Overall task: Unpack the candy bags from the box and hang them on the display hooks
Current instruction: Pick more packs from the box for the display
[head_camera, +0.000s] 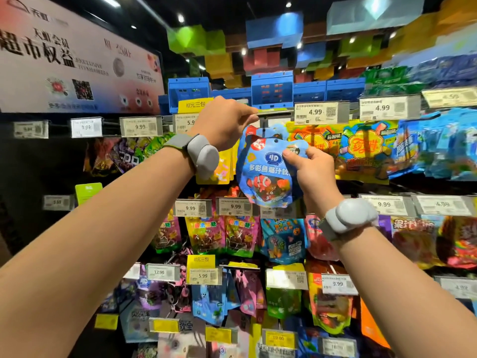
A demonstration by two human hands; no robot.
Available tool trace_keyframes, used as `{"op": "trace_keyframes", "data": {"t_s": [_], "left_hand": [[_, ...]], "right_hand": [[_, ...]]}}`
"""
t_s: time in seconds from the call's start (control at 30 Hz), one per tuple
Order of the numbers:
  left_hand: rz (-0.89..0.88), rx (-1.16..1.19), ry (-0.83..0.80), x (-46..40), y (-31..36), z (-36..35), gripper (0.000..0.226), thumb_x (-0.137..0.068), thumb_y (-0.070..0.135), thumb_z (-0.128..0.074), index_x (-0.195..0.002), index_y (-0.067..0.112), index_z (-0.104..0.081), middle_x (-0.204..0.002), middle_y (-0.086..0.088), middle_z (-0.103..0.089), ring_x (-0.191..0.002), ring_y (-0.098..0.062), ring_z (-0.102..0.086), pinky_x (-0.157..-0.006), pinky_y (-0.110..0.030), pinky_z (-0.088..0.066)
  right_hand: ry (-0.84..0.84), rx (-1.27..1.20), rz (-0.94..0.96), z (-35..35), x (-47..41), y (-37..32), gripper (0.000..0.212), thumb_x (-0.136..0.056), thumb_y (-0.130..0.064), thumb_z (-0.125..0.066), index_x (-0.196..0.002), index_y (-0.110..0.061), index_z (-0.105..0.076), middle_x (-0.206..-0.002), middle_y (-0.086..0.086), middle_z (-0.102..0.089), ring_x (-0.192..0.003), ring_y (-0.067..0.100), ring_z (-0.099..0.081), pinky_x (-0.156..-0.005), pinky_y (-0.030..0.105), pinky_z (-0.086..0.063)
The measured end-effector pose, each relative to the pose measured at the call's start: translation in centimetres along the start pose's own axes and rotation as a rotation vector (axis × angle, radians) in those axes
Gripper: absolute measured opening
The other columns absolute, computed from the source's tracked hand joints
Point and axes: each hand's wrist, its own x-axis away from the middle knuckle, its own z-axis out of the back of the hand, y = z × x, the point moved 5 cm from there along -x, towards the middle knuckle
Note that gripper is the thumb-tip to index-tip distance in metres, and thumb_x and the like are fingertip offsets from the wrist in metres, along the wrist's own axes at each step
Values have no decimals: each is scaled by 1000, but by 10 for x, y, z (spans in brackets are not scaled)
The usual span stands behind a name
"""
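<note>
Your right hand (pixel 308 167) pinches the upper right edge of a blue clownfish candy bag (pixel 267 171), holding it up in front of the top row of the display. Your left hand (pixel 224 122), fingers curled, grips the flipped-up price-tag strip (pixel 273 111) at the end of the display hook just above the bag. More blue bags (pixel 268 131) hang directly behind it.

Blue candy bag (pixel 265 174): "4D". Price tags: "4.99" (pixel 315 112), "9.99" (pixel 235 206), "5.99" (pixel 203 275). Yellow sign (pixel 195 104): "10元三包".
</note>
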Motion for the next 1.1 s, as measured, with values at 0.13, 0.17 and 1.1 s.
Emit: {"op": "trace_keyframes", "data": {"t_s": [0.13,0.17,1.1], "left_hand": [[25,2,-44,-2,2,6,35,-100,41,-48,-111,18,-73,-99,-11,-73,-91,-34,-63,-76,-43,-50],[26,9,-48,-2,2,6,34,-100,41,-49,-112,19,-73,-100,-10,-73,-91,-33,-63,-77,-42,-50],[31,45,-135,-13,-3,8,30,-97,41,-56,-114,24,-73,-111,3,-73,-99,-19,-66,-85,-34,-52]], "right_hand": [[-6,22,0,-14,-12,-5,48,-87,-15,-74,-111,19,-50,-107,31,-67,-94,39,-71,-78,62,-56],[-9,41,-3,-17,-16,-5,33,-88,-13,-72,-104,12,-58,-101,25,-71,-90,36,-72,-77,59,-58],[79,108,-18,-33,-48,2,11,-88,-5,-65,-80,-9,-59,-90,15,-69,-83,32,-69,-71,47,-59]]}}
